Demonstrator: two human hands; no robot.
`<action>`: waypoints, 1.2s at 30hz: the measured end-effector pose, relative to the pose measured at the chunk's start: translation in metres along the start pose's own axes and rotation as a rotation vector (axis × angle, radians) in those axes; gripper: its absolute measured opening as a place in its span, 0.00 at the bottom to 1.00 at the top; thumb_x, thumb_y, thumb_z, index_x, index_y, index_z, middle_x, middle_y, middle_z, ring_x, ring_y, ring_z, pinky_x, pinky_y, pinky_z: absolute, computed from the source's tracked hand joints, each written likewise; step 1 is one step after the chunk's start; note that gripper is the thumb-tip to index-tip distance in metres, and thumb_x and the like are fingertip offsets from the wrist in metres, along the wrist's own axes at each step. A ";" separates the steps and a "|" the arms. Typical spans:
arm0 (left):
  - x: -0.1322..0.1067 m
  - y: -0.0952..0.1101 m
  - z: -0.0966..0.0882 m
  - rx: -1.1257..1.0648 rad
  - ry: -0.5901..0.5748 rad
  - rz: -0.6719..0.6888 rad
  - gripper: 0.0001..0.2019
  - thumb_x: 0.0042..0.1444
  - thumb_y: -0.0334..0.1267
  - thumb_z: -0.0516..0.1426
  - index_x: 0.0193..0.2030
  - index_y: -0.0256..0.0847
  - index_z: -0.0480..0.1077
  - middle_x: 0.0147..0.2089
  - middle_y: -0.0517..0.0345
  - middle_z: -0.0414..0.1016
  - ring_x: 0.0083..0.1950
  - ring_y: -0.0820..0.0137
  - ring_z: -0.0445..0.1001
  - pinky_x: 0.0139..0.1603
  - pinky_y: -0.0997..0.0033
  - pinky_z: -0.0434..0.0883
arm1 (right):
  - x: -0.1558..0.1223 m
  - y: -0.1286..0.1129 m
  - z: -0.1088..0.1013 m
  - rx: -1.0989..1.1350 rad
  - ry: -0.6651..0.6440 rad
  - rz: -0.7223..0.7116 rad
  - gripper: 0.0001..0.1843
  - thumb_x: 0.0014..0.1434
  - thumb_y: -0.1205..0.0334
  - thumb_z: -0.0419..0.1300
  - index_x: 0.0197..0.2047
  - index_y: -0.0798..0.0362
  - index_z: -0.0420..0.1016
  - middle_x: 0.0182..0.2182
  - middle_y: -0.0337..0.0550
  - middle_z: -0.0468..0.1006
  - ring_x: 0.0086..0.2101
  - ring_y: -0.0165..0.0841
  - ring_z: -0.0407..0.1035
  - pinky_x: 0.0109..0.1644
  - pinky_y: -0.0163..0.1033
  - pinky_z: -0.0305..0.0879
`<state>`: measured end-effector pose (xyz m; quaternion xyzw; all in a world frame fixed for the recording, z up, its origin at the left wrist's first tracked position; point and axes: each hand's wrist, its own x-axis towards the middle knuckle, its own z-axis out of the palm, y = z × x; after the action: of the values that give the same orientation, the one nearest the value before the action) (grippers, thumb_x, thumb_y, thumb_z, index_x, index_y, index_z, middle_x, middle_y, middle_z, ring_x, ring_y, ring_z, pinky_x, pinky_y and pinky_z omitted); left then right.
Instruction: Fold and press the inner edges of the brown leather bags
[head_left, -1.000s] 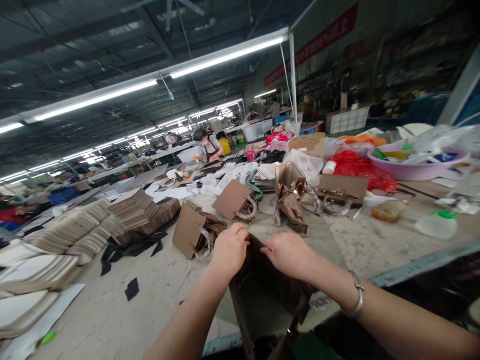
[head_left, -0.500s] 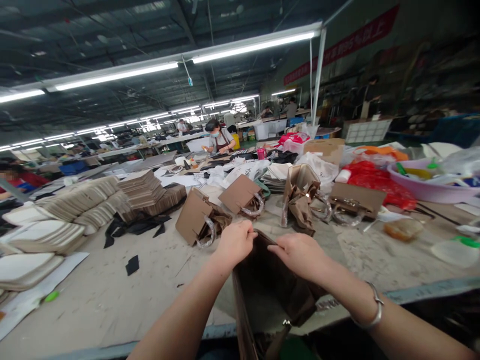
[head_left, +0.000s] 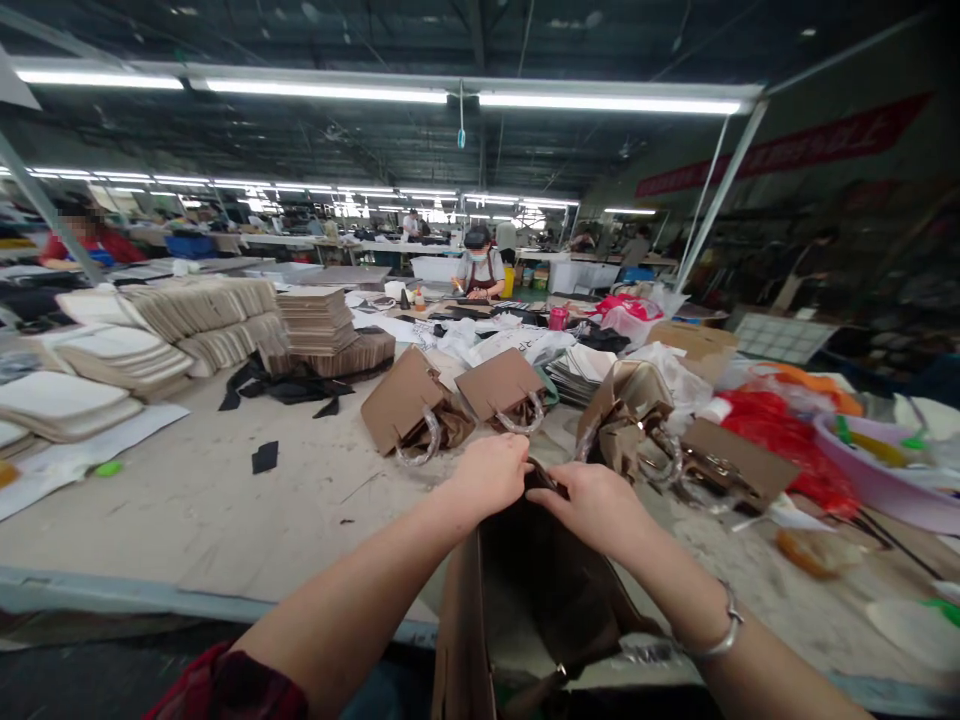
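- The left hand [head_left: 491, 475] is closed narrowly on the far rim of an open brown bag with dark interior [head_left: 551, 585]; the fingertips are partly hidden.
- The right hand [head_left: 596, 500] pinches the same rim just beside it, with the thumb and the fingers near together. On this wrist there is a silver metal bracelet [head_left: 726, 628].
- The held bag is in front of the person, at the near edge of the wide grey-beige table [head_left: 180, 530], and its opening is turned toward the person.
- Beyond the hands lie two tan bags with plastic-wrapped handles, one to the left [head_left: 397, 402] and one farther back [head_left: 499, 385].
- To the right are a brown bag with crumpled soft sides [head_left: 626, 415] and a flat-fronted brown bag with metal fittings [head_left: 742, 465].
- On the left side, a small black scrap [head_left: 265, 457] lies on the table, and behind it stands a stack of brown flat panels [head_left: 316, 322].
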<state>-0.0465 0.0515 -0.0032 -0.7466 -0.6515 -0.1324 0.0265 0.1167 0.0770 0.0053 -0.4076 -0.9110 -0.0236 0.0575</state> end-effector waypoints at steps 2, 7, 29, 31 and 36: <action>0.000 -0.001 0.001 -0.008 0.009 -0.006 0.07 0.58 0.40 0.52 0.36 0.40 0.67 0.38 0.54 0.76 0.40 0.63 0.75 0.38 0.67 0.69 | 0.005 -0.001 0.002 -0.041 0.003 0.003 0.21 0.61 0.46 0.49 0.30 0.50 0.75 0.30 0.43 0.79 0.33 0.37 0.73 0.31 0.37 0.59; 0.001 -0.003 0.003 -0.026 0.016 -0.005 0.07 0.58 0.40 0.51 0.37 0.40 0.68 0.40 0.53 0.75 0.41 0.63 0.75 0.39 0.67 0.70 | 0.009 0.001 0.006 -0.078 -0.006 -0.006 0.21 0.63 0.49 0.47 0.29 0.50 0.76 0.30 0.43 0.80 0.34 0.37 0.73 0.33 0.37 0.60; 0.000 -0.012 0.003 -0.114 0.033 0.064 0.06 0.58 0.37 0.53 0.32 0.40 0.68 0.35 0.55 0.74 0.39 0.66 0.73 0.40 0.70 0.68 | 0.020 -0.001 0.009 -0.047 0.055 -0.014 0.16 0.61 0.55 0.49 0.33 0.51 0.76 0.31 0.45 0.79 0.34 0.38 0.74 0.36 0.38 0.65; -0.003 -0.016 0.001 -0.197 0.039 0.114 0.05 0.58 0.38 0.54 0.33 0.41 0.69 0.37 0.57 0.75 0.41 0.67 0.73 0.43 0.70 0.68 | 0.022 -0.001 0.010 -0.040 0.053 -0.008 0.16 0.62 0.58 0.48 0.32 0.52 0.76 0.31 0.45 0.80 0.34 0.38 0.74 0.36 0.38 0.65; -0.014 -0.015 -0.006 -0.314 0.001 0.076 0.23 0.51 0.37 0.60 0.54 0.46 0.61 0.52 0.57 0.72 0.51 0.66 0.72 0.51 0.69 0.67 | 0.021 -0.001 0.007 -0.005 0.037 0.010 0.17 0.62 0.56 0.49 0.34 0.52 0.77 0.32 0.47 0.80 0.36 0.39 0.74 0.37 0.39 0.66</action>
<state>-0.0640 0.0385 -0.0027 -0.7655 -0.5941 -0.2319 -0.0852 0.1020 0.0925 0.0012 -0.4119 -0.9077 -0.0332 0.0734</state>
